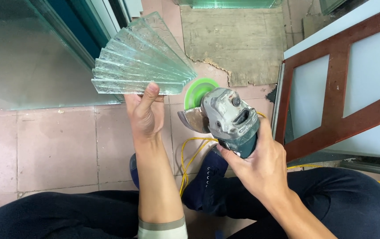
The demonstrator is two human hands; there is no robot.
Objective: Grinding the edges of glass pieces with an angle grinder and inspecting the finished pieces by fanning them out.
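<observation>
Glass strips [143,59], fanned stack of textured pieces, held up at the near end by left hand [145,113]; fan spreads up and away from grinder [227,121], its right edge touching or just short of the green disc [199,90], can't tell which.

Risks, as judged:
- Strips only pinched at one end, so disc contact could kick the fan loose or slide one strip out. Glass would drop on the tile floor [53,146] or the legs below the grinder.
- Bare hands near disc and sharp edges; thumb sits close to the left of the disc. Slip = cut.
- Guard [192,119] covers only the near side; chips could fly toward the face.
- Yellow cord [190,157] loops under the grinder near the shoe [207,181]; snag could jerk the tool.

Pose:
- L forearm vertical in view, palm toward camera, thumb pressed up on front strip, fingers closed behind stack, hidden.
- R hand [261,166] wrapped tight round grinder body from below-right, fingers fully closed, wrist bent, disc pointed up-left at glass.

Wood-framed panel [336,97] leans right of the grinder; big glass sheet [26,57] well left.
</observation>
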